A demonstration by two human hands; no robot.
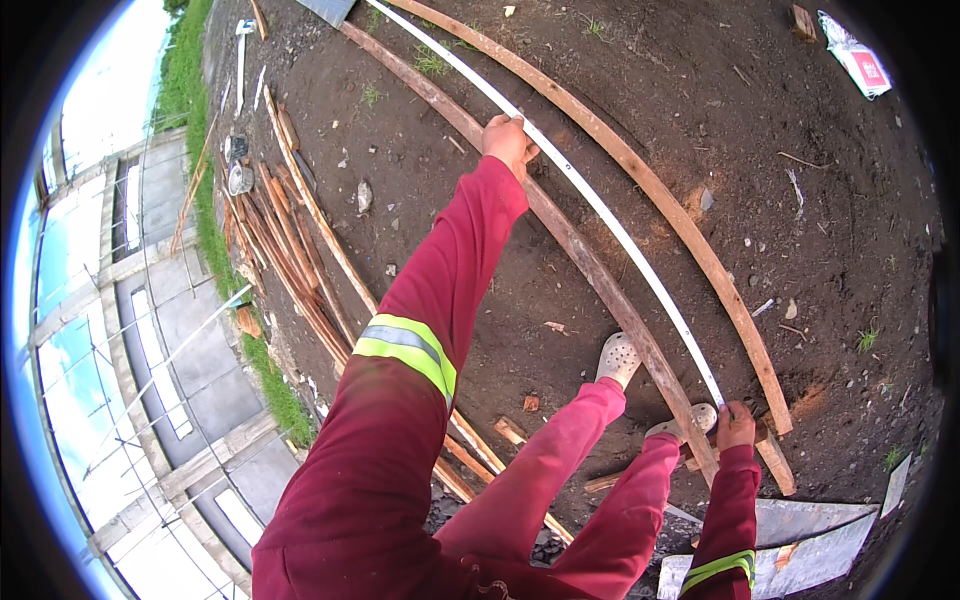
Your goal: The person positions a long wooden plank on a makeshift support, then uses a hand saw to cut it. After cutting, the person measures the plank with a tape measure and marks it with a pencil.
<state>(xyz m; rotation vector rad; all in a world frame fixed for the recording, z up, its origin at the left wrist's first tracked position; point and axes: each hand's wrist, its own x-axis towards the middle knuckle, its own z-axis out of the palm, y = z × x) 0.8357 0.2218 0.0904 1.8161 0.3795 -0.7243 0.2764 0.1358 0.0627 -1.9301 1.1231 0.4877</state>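
Observation:
A long, narrow white strip [622, 238] with a few small dark marks runs away from me, bowed by the lens. My left hand [510, 145], on an outstretched arm, is closed at the strip's left edge, fingers wrapped on it. At the near end of the strip, my right hand [736, 424] pinches it beside my shoe. Just left of the strip lies a weathered wooden board [585, 258], passing beneath my left hand. A lighter brown board [690, 235] lies to its right, ending on short wood pieces [774, 462] near my right hand.
My pale clogs [619, 358] stand on dark soil by the weathered board. Loose timber [295, 250] is piled at the left, before a grey concrete building frame [150, 300]. Grey sheet pieces [810, 560] lie lower right; a white and red bag [862, 68] lies far right.

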